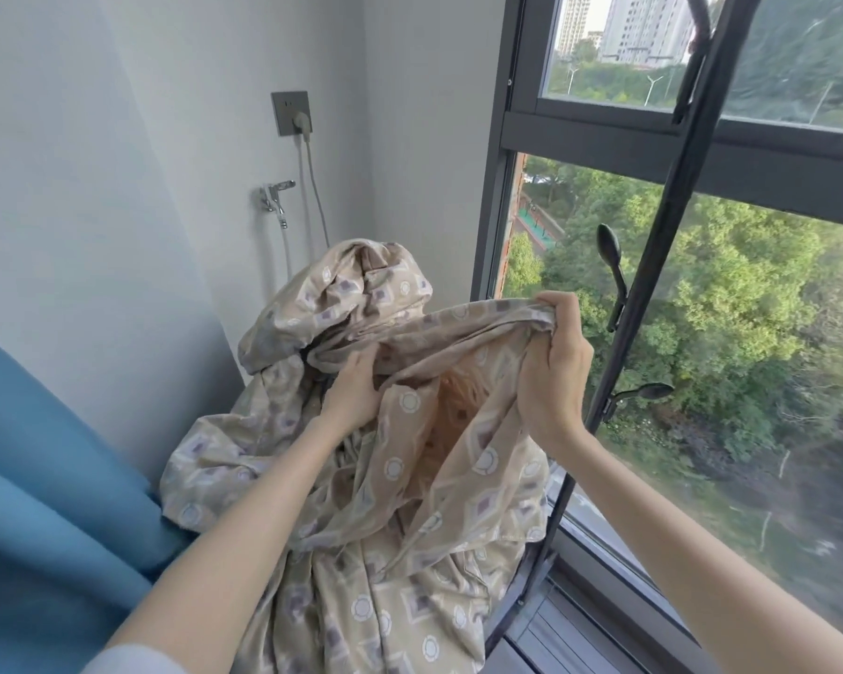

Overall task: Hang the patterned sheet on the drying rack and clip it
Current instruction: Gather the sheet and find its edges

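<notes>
Fingers (563, 308) of 2 hands grip 1 patterned sheet (400, 479) w/ rack (653, 265) beside

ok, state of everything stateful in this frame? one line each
patterned sheet: bunched, heaped, not yet spread or clipped
left hand: gripping a fold of the sheet
right hand: gripping a gathered edge, raised
drying rack: upright by the window, pole bare
plug: seated in the wall socket
tap: no water visible, hose attached
blue curtain: gathered at left
</notes>
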Demonstrator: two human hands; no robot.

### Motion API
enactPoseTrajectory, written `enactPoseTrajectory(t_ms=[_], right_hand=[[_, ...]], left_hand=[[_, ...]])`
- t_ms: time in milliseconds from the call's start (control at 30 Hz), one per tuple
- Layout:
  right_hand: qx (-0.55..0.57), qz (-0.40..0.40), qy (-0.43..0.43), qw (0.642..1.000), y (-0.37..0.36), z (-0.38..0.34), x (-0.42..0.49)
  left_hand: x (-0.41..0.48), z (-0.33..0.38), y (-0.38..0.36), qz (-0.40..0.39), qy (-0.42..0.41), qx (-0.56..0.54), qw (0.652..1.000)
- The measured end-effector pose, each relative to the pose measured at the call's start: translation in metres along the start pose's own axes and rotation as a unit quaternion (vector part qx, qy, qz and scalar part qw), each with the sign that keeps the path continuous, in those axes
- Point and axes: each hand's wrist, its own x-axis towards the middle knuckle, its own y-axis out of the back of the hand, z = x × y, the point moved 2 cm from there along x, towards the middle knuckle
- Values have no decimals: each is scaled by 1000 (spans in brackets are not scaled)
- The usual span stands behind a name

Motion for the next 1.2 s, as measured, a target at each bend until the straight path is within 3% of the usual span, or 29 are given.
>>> enactPoseTrajectory(t_ms=[167, 333, 400, 500, 600, 667, 733, 767, 900, 1033, 1100, 1200], right_hand=[[-8, 35, 31, 999, 8, -2, 0], [-82, -26, -21, 996, 14, 12, 7], [-200, -92, -22, 975, 8, 19, 11], [-320, -254, -3, 913, -3, 20, 7], [-276, -431, 7, 859, -13, 19, -9], [-139, -506, -91, 847, -16, 18, -15], [1, -505, -194, 841, -18, 16, -16], [22, -484, -200, 851, -19, 13, -14], [-2, -356, -143, 923, -28, 5, -9], [-17, -280, -93, 955, -31, 1, -3], [22, -279, -114, 953, -26, -3, 4], [121, -369, -184, 903, -14, -15, 9]], left_hand=[[-3, 17, 6, 70, -41, -60, 995], [-10, 42, 46, 202, -28, -83, 976], [-10, 61, 68, 226, -39, -80, 970], [-14, 83, 91, 221, -89, -88, 967], [-24, 98, 103, 200, -117, -157, 960], [-31, 107, 107, 183, -128, -201, 954], [-37, 116, 107, 162, -137, -225, 951], [-40, 119, 107, 151, -140, -234, 950], [-46, 139, 106, 98, -145, -270, 947], [-50, 152, 110, 90, -155, -299, 937], [-51, 155, 117, 94, -151, -323, 929], [-53, 165, 123, 86, -157, -343, 922]])
